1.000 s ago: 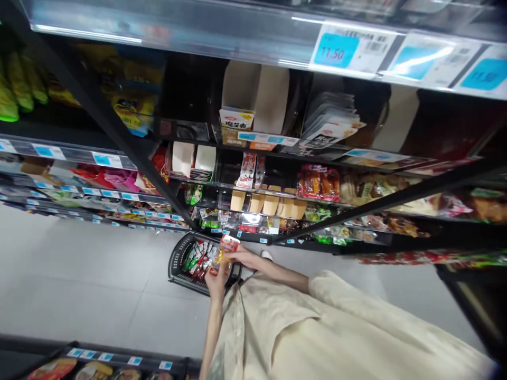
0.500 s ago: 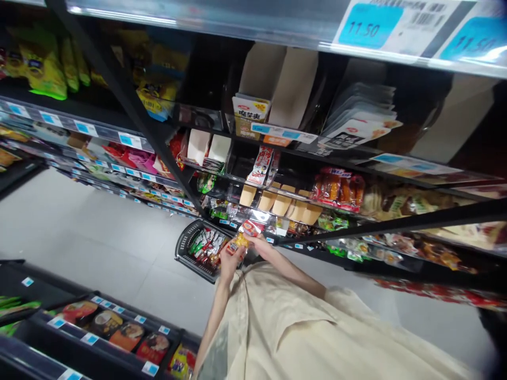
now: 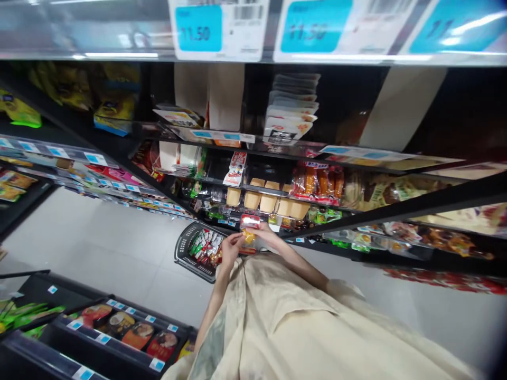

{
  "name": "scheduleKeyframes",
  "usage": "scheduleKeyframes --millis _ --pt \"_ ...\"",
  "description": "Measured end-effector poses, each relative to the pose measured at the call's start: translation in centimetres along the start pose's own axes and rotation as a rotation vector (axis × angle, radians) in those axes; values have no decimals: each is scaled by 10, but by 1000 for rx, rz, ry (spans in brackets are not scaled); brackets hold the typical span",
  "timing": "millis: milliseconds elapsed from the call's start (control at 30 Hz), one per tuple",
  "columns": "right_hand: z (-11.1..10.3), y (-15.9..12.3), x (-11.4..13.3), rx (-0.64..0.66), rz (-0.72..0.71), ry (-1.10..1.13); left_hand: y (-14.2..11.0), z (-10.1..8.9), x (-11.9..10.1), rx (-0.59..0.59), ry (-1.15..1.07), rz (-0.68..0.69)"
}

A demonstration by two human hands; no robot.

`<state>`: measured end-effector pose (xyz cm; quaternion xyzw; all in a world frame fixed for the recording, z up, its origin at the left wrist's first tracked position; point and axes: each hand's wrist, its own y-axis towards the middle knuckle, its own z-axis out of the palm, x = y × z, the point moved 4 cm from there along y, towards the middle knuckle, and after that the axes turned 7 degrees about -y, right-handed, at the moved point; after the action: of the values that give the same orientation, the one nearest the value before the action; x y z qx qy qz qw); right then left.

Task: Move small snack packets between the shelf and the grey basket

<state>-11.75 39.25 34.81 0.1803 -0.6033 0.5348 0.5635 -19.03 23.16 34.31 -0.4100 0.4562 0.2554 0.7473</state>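
In front of my body I hold a snack packet [image 3: 249, 222], red and white at the top with a clear part showing yellow-orange contents. My right hand [image 3: 267, 233] grips its right edge. The fingers of my left hand [image 3: 232, 248] are pinched together at the packet's left edge. Just left of and below my hands is a black shopping basket [image 3: 182, 245]. Several small packets [image 3: 206, 245], green, white and red, lie in it, and my left hand covers part of its right side.
Tiered shelves with snack bags [image 3: 291, 119] and red-wrapped packs [image 3: 317, 182] rise ahead. Dark slanted bars [image 3: 396, 206] cross in front of them. A price-tagged shelf edge [image 3: 119, 31] is close overhead. Another display [image 3: 130, 330] stands lower left, across the grey floor [image 3: 130, 253].
The packet has turned from tilted to more upright. My left hand has shifted from its lower end to its left edge. The camera view has swung, so the shelves sit further left.
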Motion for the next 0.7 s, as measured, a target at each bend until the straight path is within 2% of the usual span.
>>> scheduleKeyframes --millis 167,267,333,433,533,600,700 --pt "-35 -18 -27 168 89 83 1 38 19 -33 41 57" --pt "-60 -34 -50 193 170 187 4 64 36 -40 59 40" --pt "-82 -42 -65 95 222 278 6 83 51 -39 56 22" --pt "-117 -48 -84 -123 269 345 9 112 79 -34 46 -23" --pt "-141 -47 -101 -223 296 338 9 134 110 -58 45 -77" --pt "-151 -43 -111 -270 302 321 7 141 129 -83 46 -127" --pt "-158 -33 -120 -313 269 289 -3 141 150 -109 52 -220"
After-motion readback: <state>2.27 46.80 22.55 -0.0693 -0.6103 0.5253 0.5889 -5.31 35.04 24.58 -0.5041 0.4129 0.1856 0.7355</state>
